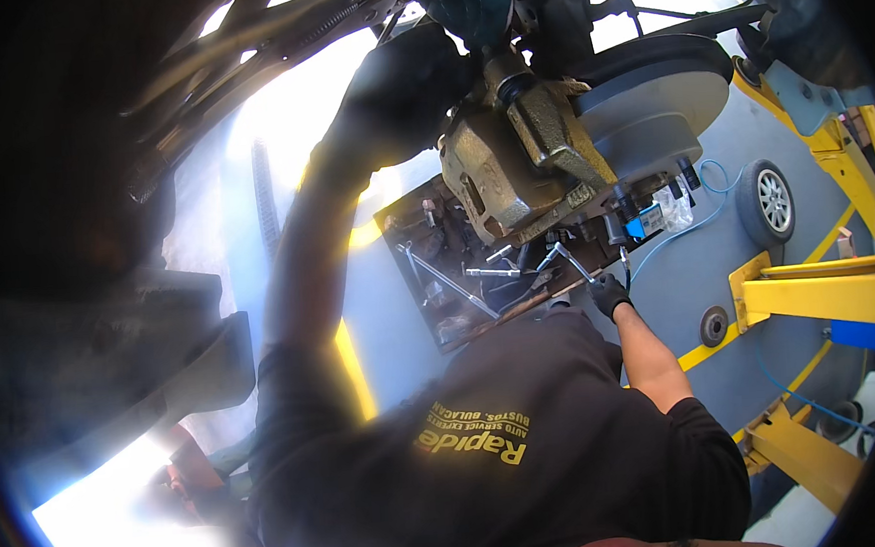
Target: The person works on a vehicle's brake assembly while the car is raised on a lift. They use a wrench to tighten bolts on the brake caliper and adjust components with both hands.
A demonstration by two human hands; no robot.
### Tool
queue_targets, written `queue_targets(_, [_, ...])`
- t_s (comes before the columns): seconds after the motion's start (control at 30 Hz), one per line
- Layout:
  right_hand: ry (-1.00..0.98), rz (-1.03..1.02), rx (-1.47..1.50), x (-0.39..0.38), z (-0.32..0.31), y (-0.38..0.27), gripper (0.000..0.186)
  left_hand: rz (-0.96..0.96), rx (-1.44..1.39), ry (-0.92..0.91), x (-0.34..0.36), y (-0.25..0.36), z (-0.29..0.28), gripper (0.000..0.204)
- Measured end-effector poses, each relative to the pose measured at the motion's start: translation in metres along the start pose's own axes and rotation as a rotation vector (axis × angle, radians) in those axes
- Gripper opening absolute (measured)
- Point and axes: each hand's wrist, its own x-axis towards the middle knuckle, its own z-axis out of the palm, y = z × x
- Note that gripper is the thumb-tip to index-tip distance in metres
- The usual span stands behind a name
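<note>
My left hand (409, 97), in a black glove, is raised against the left side of a gold-coloured brake caliper (492, 175). Its fingers are dark and partly hidden behind the metal, so their grip does not show. The caliper sits over a grey brake disc (663, 109) with studs pointing down. Lower down, to the right, my gloved right hand (610, 294) is closed around the handle of a ratchet wrench (574, 263). The wrench's head points up and left, over a tray of tools (395, 241).
A long-handled bar (448, 281) and several sockets and hand tools lie in the tray. Beside it are a blue box (644, 223) and a plastic bag (674, 207). A wheel (766, 203), a blue hose (690, 228) and yellow lift arms (819, 290) occupy the right.
</note>
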Motion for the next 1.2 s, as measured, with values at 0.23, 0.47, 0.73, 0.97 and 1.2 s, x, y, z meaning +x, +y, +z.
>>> queue_targets(0.23, [0.255, -0.022, 0.011, -0.011, -0.009, 0.025, 0.061, 0.087, -0.084, -0.061, 0.004, -0.023, 0.0, 0.018])
queue_targets(0.47, [0.238, 0.079, 0.368, 0.011, 0.01, 0.06, 0.06, -0.138, -0.686, 0.045, -0.013, -0.021, -0.005, 0.019])
queue_targets(0.73, [0.245, 0.164, 0.519, 0.009, 0.018, 0.076, 0.052, -0.061, -0.531, 0.075, -0.013, -0.011, 0.004, 0.022])
queue_targets(0.97, [0.194, 0.154, 0.56, -0.025, 0.007, 0.069, 0.051, -0.028, -0.433, 0.099, -0.012, -0.011, -0.003, 0.021])
queue_targets(1.2, [0.145, 0.216, 0.546, -0.048, 0.009, 0.074, 0.048, 0.01, -0.643, 0.084, -0.012, -0.01, 0.006, 0.011])
